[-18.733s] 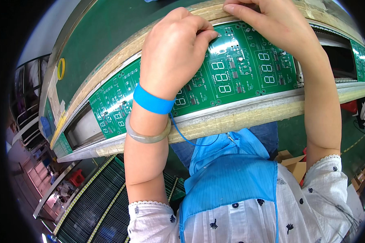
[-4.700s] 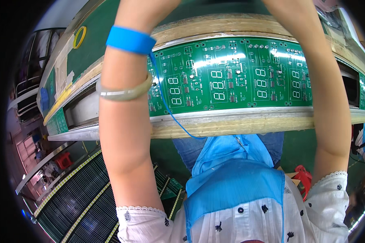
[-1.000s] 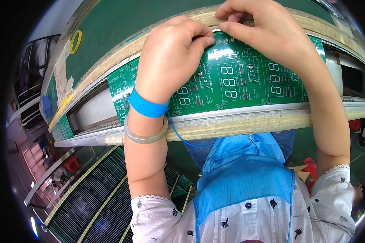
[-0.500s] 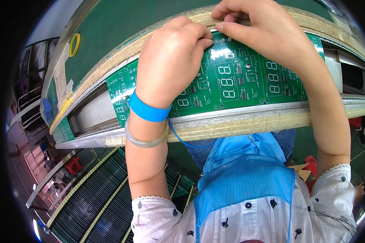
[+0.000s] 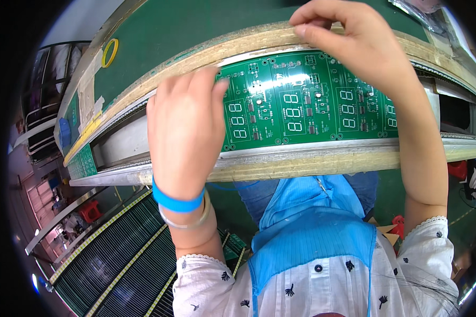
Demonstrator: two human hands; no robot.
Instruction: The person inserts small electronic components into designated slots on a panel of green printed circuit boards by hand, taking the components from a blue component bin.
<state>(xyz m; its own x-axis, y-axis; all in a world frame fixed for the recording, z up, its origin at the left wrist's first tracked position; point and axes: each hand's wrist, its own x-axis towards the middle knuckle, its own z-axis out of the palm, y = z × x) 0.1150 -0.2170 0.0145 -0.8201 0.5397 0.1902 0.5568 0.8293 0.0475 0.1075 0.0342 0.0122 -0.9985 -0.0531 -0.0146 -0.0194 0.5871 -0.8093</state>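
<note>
A long green circuit board [image 5: 275, 138] lies between the two rails of a frame, with several white three-digit displays and small parts along it. My left hand [image 5: 188, 116] is over the board's left end and hides it; the fingers are blurred and partly turned away. My right hand [image 5: 354, 39] reaches over the board to the far wooden rail [image 5: 254, 37]. Its thumb and forefinger are close together at that rail, and whatever they may hold is too small to see. A blue wrist strap [image 5: 179, 202] and a pale bangle circle my left wrist.
A green work surface [image 5: 180, 31] stretches beyond the frame, with a yellow tape ring [image 5: 110, 53] on it. The near wooden rail [image 5: 301, 162] runs along my side. At lower left stands a dark slotted rack [image 5: 116, 253]. Clear plastic packaging [image 5: 415, 16] lies at far right.
My left hand has left the far edge and moved left and nearer, uncovering the middle of the board. My right hand has shifted slightly right, and its thumb and forefinger have drawn closer together.
</note>
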